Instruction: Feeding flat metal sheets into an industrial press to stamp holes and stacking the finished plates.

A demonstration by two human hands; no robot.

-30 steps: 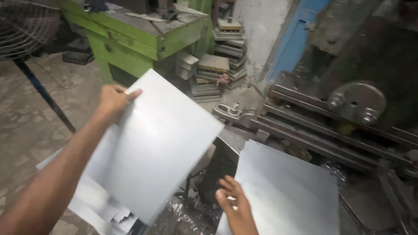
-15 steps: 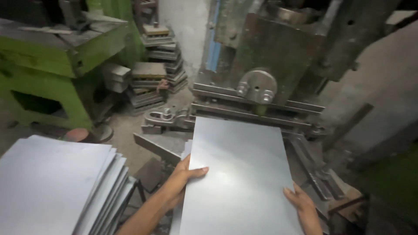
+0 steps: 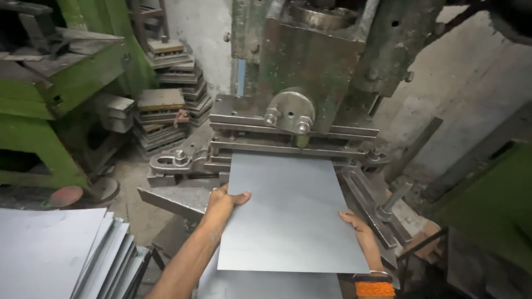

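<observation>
Grey sheet metal (image 3: 291,213) lies flat before a green press machine (image 3: 310,61), its far edge at the press bed. Left hand (image 3: 221,202) fingers grip its left edge; right hand (image 3: 357,230) fingers hold the right edge. More sheets (image 3: 61,249) are stacked at left.

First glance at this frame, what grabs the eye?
The flat grey metal sheet in the centre, with the left hand gripping its left edge and the right hand at its right edge. Its far edge meets the big worn green press looming directly behind. At lower left lies a stack of similar sheets.
</observation>
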